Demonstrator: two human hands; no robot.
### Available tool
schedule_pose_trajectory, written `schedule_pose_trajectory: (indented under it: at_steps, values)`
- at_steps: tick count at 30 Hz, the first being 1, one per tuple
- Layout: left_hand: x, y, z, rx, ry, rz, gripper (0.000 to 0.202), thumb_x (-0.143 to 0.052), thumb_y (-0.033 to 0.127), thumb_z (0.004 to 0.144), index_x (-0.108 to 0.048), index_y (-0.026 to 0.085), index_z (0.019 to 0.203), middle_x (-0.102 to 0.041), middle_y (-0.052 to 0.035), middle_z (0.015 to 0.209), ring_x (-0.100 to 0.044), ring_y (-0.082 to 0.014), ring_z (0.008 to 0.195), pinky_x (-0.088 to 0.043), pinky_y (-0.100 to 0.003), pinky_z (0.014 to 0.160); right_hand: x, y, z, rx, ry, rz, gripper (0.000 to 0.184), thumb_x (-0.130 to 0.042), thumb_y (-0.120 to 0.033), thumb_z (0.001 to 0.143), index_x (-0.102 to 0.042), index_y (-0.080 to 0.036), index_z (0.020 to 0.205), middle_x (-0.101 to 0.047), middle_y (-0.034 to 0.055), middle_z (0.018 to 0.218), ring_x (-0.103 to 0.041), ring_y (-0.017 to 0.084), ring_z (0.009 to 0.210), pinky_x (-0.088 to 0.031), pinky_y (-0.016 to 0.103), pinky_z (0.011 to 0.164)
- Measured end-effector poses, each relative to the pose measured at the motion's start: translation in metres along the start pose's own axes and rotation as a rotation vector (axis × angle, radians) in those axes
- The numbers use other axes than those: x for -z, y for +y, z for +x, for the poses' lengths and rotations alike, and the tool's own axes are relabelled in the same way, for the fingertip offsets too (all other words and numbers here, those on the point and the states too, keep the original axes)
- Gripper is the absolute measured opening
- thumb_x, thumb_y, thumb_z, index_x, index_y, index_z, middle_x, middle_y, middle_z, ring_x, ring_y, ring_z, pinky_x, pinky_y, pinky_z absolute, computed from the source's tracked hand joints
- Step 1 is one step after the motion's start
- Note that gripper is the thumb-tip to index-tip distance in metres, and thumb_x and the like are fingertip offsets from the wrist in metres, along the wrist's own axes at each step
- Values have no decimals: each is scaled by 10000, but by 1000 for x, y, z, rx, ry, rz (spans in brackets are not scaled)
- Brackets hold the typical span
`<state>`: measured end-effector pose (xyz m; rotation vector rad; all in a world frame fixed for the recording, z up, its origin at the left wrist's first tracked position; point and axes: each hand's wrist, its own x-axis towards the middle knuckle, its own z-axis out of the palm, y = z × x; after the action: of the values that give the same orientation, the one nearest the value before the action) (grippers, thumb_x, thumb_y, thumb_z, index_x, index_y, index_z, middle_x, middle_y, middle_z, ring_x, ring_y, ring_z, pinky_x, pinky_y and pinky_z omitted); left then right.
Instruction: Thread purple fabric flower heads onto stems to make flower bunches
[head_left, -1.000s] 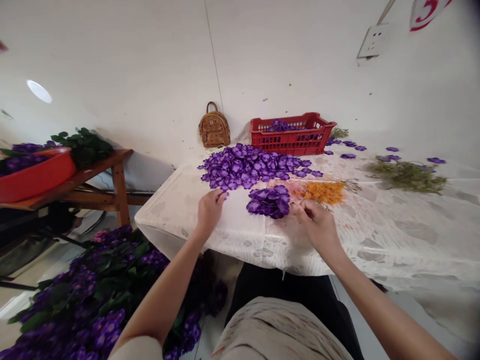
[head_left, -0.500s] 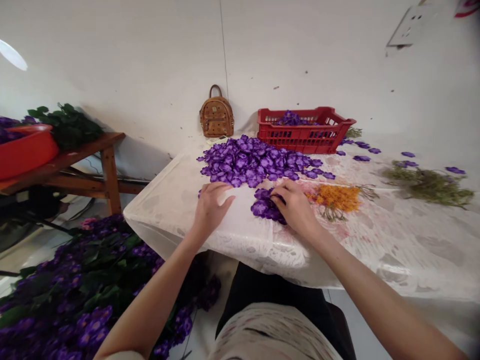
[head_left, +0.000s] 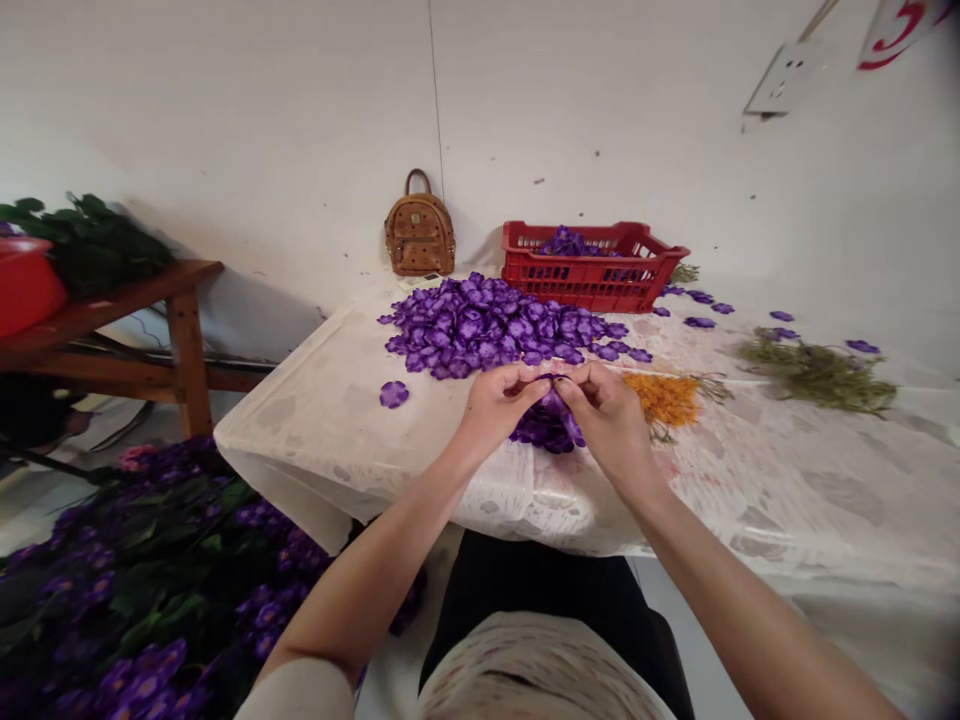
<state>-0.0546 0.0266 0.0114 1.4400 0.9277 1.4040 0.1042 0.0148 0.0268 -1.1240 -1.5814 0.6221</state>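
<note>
1. Your L hand (head_left: 499, 400) & R hand (head_left: 606, 412): thumb + index pinched closed on each, tips almost meeting over the worktop (head_left: 300, 400), nr its front edge. Between them a purple flower pc (head_left: 553, 379), mostly hidden; can't tell if it's one layer or several.
2. Right under your fingers, toward the front edge: purple stack (head_left: 553, 432), partly covered by both hands.
3. Lots left, I'd say: big loose heap (head_left: 480, 325) in the back-left part, plus a single flat pc (head_left: 394, 394) toward the L edge.
4. Just beside your R hand: yellow bunch (head_left: 667, 398), a good bit of it unused, prob. Farther toward the R end: green bunch (head_left: 817, 375) w/ a few stray purple pcs (head_left: 700, 322) nearby.
5. Nr the back edge: red crate (head_left: 600, 303) w/ some purple flowers inside; can't tell if those are done.
6. Leafy purple flowers (head_left: 150, 560) below the L edge look assembled, so prob. done, but I can't tell for sure.
</note>
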Motion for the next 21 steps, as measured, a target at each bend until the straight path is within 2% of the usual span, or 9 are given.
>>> schedule_pose_trajectory:
  at_steps: [5,9,12,14,16,18,19,20,21]
  values:
    - [-4,11,-18,17,69,71,424,-690,477,897,-580,167,629,-533,32,567,-451,-88,547,-330,-235,544,2,-2,-13,-89,-135,207,188,-643,-354,907,-558,-236,788,-518,-58,591,-479,130,538,-347,284,548]
    - [-5,15,-25,43,101,85,578,-649,584,911,-504,177,525,-454,37,482,-389,-81,479,-307,-243,504,3,-6,-21,-76,-154,290,224,-677,-396,907,-567,-238,792,-519,-58,588,-473,129,530,-348,280,534]
    - [-4,27,-34,56,225,106,575,-621,598,928,-584,174,542,-461,27,464,-403,-89,467,-331,-240,493,5,-12,-25,-78,-107,292,249,-681,-421,908,-553,-244,789,-503,-58,589,-457,132,535,-345,278,529]
    - [-4,50,-48,2,240,119,409,-650,507,939,-729,176,713,-580,3,569,-483,-104,528,-393,-233,524,8,-15,-28,-80,-72,290,261,-683,-435,903,-546,-245,788,-492,-58,598,-446,132,544,-348,278,531]
    - [-5,83,-68,-59,52,119,209,-692,371,931,-812,220,1015,-738,-45,859,-613,-137,681,-490,-248,607,12,-16,-29,-86,-70,303,268,-695,-442,890,-543,-246,787,-487,-55,620,-441,132,553,-347,278,526]
    - [-5,118,-94,-101,-239,140,214,-702,303,936,-819,282,1114,-758,-69,1099,-693,-201,904,-571,-305,770,15,-17,-30,-107,-86,299,263,-696,-431,888,-538,-250,780,-488,-50,639,-446,133,558,-353,284,525]
    - [-4,132,-107,-121,-332,151,222,-711,310,937,-819,306,1131,-754,-66,1141,-701,-231,987,-581,-332,838,15,-16,-30,-115,-89,288,257,-689,-420,895,-535,-253,775,-489,-48,639,-449,135,559,-359,287,530]
    - [-1,144,-121,-168,-345,148,201,-723,331,925,-829,317,1096,-766,-61,1074,-711,-246,968,-592,-340,819,14,-15,-31,-115,-88,280,254,-680,-411,905,-530,-255,770,-491,-47,634,-452,136,559,-365,289,538]
    - [2,151,-134,-200,-274,142,161,-731,346,917,-840,322,1033,-769,-55,971,-717,-248,910,-598,-342,781,14,-13,-31,-103,-87,278,254,-669,-405,913,-526,-256,765,-490,-48,622,-450,136,554,-365,290,541]
